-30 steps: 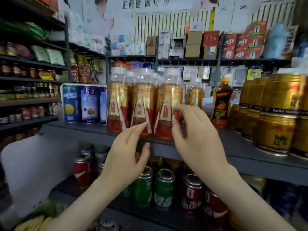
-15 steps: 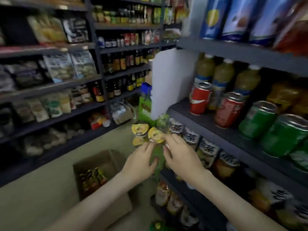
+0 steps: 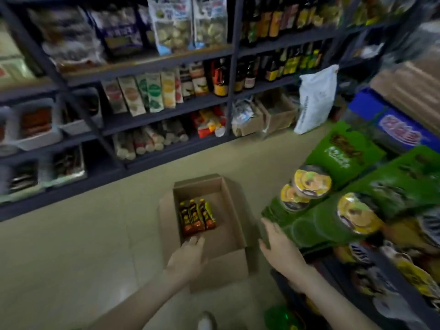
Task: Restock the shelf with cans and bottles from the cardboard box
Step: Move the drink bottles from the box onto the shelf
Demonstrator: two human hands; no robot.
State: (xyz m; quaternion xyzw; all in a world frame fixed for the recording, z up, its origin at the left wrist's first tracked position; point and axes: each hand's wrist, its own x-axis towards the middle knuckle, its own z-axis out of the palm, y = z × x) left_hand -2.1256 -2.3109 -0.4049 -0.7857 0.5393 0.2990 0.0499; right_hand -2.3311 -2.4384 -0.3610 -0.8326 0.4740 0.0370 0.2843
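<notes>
- A second ago both hands were up at the bottles on the upper shelf; now the view has swung down to the cardboard box [image 3: 234,266], which stands open on the floor [image 3: 90,239] beside the shelf [image 3: 371,279].
- The left hand [image 3: 188,257] reaches into the box with straight, empty fingers, just short of the three bottles [image 3: 196,216]; I cannot tell whether it touches them.
- The bottles lie side by side against the box's left wall; the rest of the box floor looks bare.
- The right hand [image 3: 278,248] is spread and empty, well apart from the left, at the corner of the green cartons [image 3: 321,226].
- The last placing seems finished and a new fetch begun; judging by the box, little stock is left to shelve.
- Lying flat and packed close, the bottles probably want one lifted by its neck first.
</notes>
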